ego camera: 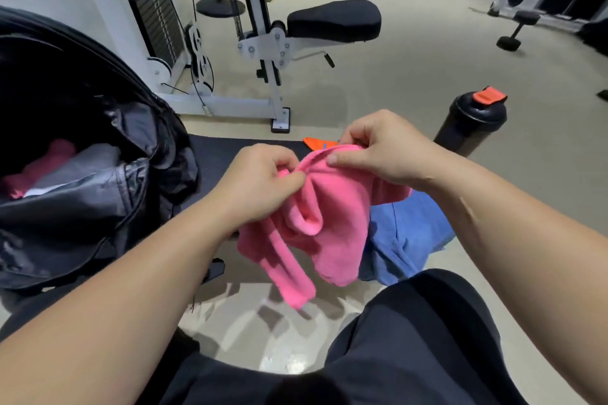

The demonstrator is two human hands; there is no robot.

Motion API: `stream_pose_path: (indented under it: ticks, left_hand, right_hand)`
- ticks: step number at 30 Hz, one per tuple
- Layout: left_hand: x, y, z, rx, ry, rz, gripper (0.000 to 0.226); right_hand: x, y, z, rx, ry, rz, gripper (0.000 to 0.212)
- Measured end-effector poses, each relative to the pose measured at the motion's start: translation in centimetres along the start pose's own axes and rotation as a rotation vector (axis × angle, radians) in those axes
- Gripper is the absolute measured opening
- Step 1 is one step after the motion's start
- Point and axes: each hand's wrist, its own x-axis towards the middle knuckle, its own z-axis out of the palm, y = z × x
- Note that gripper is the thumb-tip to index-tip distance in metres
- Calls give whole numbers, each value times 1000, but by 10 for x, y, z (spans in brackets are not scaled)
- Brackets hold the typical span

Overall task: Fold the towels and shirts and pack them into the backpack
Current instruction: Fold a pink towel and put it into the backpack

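A pink towel (332, 223) hangs crumpled in the air above a black bench (217, 158). My left hand (260, 184) pinches its top edge at the left. My right hand (381, 148) pinches the same edge at the right, thumb on the cloth. A blue garment (408, 230) lies bunched on the bench under and right of the towel. The black backpack (98, 194) stands open at the left, with pink and grey folded cloth (56, 164) inside. An orange item (316, 142) peeks out behind the towel.
A black shaker bottle (470, 123) with an orange lid stands to the right of my right hand. A white weight machine (263, 43) with a black padded seat stands behind the bench. A dumbbell (516, 29) lies on the beige floor at far right. My dark-trousered legs fill the bottom.
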Motion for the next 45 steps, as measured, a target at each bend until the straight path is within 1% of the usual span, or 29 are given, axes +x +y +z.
stream_pose_path:
  ticks: [3, 5, 7, 11, 13, 14, 16, 18, 19, 21, 22, 23, 25, 27, 29, 30, 32, 33, 35, 36, 37, 38, 39, 40, 43, 44, 45]
  left_hand:
    - [4, -13, -10, -67, 63, -67, 22]
    - [7, -20, -17, -97, 58, -102, 20]
    - [10, -27, -20, -115, 7, -137, 22]
    - [8, -35, -20, -136, -171, -140, 22]
    - [7, -37, -21, -141, -300, -98, 32]
    - [8, -36, -23, -116, -366, -70, 35]
    - [10, -34, -24, -110, -485, -48, 31]
    - [13, -34, -21, -211, -577, -64, 29]
    - [14, -35, -18, -293, -604, -91, 33]
    - [19, -42, -10, -397, -614, -177, 44]
    - [22, -46, -5, -369, -594, -209, 40]
    - [26, -50, 1, -297, -561, -238, 30]
    - [35, -59, 14, -110, -479, -293, 14]
    - [43, -67, 25, 13, -403, -336, 12]
    - [51, -72, 34, 29, -379, -352, 15]
    - [56, -74, 37, 21, -391, -353, 16]
    - [65, -74, 36, -39, -470, -371, 19]
    - [70, -72, 32, -105, -548, -393, 18]
    - [83, -69, 19, -281, -745, -431, 19]
    - [91, -67, 12, -373, -819, -439, 21]
    - [102, -67, 7, -442, -856, -445, 24]
    - [114, -67, 3, -471, -850, -452, 28]
    - [128, -68, 2, -439, -806, -460, 33]
    - [142, -68, 4, -332, -732, -447, 35]
    - [179, -78, 25, 164, -404, -325, 30]
    - [188, -84, 35, 278, -303, -289, 30]
    - [194, -91, 44, 355, -230, -261, 30]
  right_hand:
    - [-6, 24, -7, -40, -107, 98, 33]
    - [-10, 41, -7, 17, -152, 159, 28]
    - [-15, 53, -5, 162, -161, 179, 18]
    - [-26, 63, 1, 659, -123, 252, 7]
    - [-31, 61, 0, 745, -118, 298, 7]
    - [-33, 58, -2, 746, -150, 313, 7]
    - [-38, 50, -14, 736, -275, 324, 7]
    - [-39, 46, -28, 745, -377, 333, 11]
    - [-38, 47, -34, 741, -388, 341, 14]
    - [-31, 59, -40, 700, -338, 379, 13]
    - [-26, 69, -40, 671, -289, 411, 12]
    - [-21, 81, -37, 654, -228, 450, 12]
    - [-12, 105, -26, 683, -109, 534, 8]
    - [-4, 127, -9, 804, -31, 597, 13]
    - [2, 141, 7, 879, 8, 634, 17]
    - [5, 145, 13, 859, 11, 649, 19]
    - [11, 153, 17, 756, -34, 667, 20]
    - [14, 156, 15, 717, -86, 661, 19]
    - [23, 160, 0, 718, -194, 635, 19]
    - [28, 159, -10, 735, -216, 624, 20]
    - [34, 158, -21, 746, -211, 615, 21]
    - [43, 157, -30, 734, -186, 612, 20]
    - [53, 156, -36, 690, -148, 614, 18]
    - [64, 158, -39, 590, -100, 622, 14]
    - [100, 171, -28, 81, 57, 653, 7]
    - [108, 177, -20, -45, 128, 647, 7]
    - [114, 180, -11, -117, 201, 636, 11]
